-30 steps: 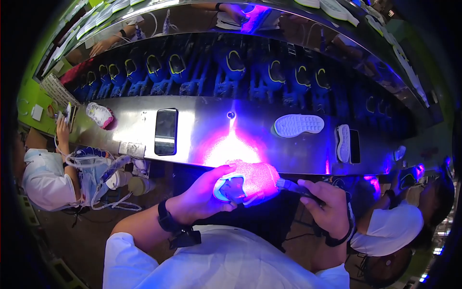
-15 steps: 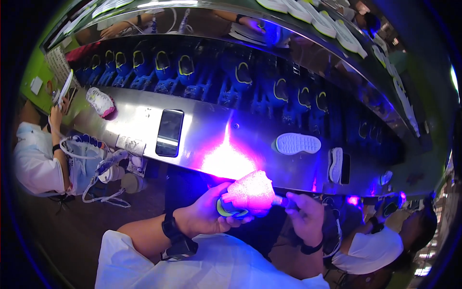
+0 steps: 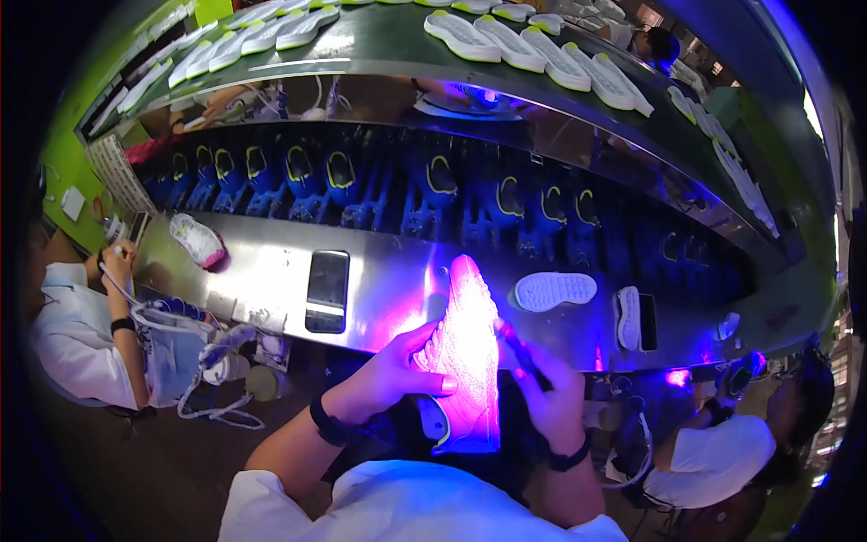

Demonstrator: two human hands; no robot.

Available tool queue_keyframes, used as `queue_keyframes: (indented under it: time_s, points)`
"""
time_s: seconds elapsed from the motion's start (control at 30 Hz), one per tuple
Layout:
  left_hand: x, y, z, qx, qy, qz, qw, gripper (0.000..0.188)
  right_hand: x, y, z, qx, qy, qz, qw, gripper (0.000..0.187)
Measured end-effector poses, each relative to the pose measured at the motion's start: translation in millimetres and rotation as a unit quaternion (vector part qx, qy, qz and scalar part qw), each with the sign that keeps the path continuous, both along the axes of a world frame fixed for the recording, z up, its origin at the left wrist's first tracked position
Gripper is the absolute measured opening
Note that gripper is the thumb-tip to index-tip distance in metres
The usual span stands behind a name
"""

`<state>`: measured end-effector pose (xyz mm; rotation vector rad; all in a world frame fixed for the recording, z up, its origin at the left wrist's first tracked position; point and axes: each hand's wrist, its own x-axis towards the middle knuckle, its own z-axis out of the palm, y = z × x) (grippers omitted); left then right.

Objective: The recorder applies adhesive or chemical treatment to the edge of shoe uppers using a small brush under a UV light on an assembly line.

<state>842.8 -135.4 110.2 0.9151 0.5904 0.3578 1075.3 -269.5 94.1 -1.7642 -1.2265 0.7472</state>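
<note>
A shoe upper (image 3: 467,352), lit bright pink and white, stands toe up and lengthwise in front of me. My left hand (image 3: 397,366) is closed round its left side, with the thumb across the opening. In my right hand (image 3: 549,393) is a slim dark-handled tool (image 3: 524,350), its end close to the shoe's right edge. Glare hides whether that end touches the shoe. On the metal bench (image 3: 379,271) beyond, a white sole (image 3: 555,290) lies to the right of the toe. A dark phone (image 3: 327,291) lies to the left.
Blue shoe uppers (image 3: 340,170) line the dark trough behind the bench. Pale soles (image 3: 519,43) lie along the green belt (image 3: 384,36) above. A white shoe (image 3: 196,239) sits far left; another sole (image 3: 627,318) lies right. Co-workers (image 3: 90,316) sit on both sides.
The shoe has turned from sideways to upright, toe pointing away, showing its length. My left hand has shifted its hold. My right hand has moved slightly with the tool. The view has tilted upward.
</note>
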Motion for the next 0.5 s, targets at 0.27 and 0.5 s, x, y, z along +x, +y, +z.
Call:
queue_keyframes:
  time_s: [0.27,0.5]
  points:
    - [3,82,-29,0.11,0.143,0.078,0.98,0.071,8,-36,-38,-0.027,0.119,0.125,0.985,0.045]
    - [41,257,-75,0.374,0.507,0.067,0.774,0.074,58,-60,-102,-0.089,0.204,-0.048,0.974,0.04]
